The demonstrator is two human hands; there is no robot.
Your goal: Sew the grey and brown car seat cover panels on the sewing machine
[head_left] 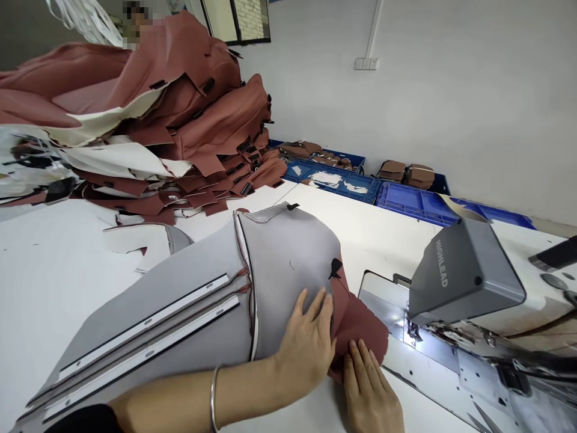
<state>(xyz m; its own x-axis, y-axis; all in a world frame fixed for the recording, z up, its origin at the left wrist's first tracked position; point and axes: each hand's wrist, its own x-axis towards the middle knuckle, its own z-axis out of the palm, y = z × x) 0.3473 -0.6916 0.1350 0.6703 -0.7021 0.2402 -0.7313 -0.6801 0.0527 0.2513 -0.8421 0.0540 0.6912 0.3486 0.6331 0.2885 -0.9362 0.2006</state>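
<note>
A grey-backed seat cover (pixel 288 258) lies spread on the white table, its inner side up. Two white plastic strips (pixel 153 322) run along its left part, and a seam crosses it near the middle. My left hand (pixel 306 340) rests on the grey fabric near the right edge, fingers spread and pointing away from me. Beside it, my right hand (pixel 372 385) lies flat on a reddish-brown leather flap (pixel 363 328) that extends from the cover. Its fingers are stretched out. Two black tabs show on the cover's edge, one (pixel 335 268) just beyond my left fingers.
A Highlead sewing machine (pixel 469 270) stands at the right, its needle area lit. Scissors (pixel 485 418) lie at its front. Reddish-brown covers (pixel 202 120) are piled at the back left, with a person partly visible behind. Blue crates (pixel 410 201) with brown pieces line the wall.
</note>
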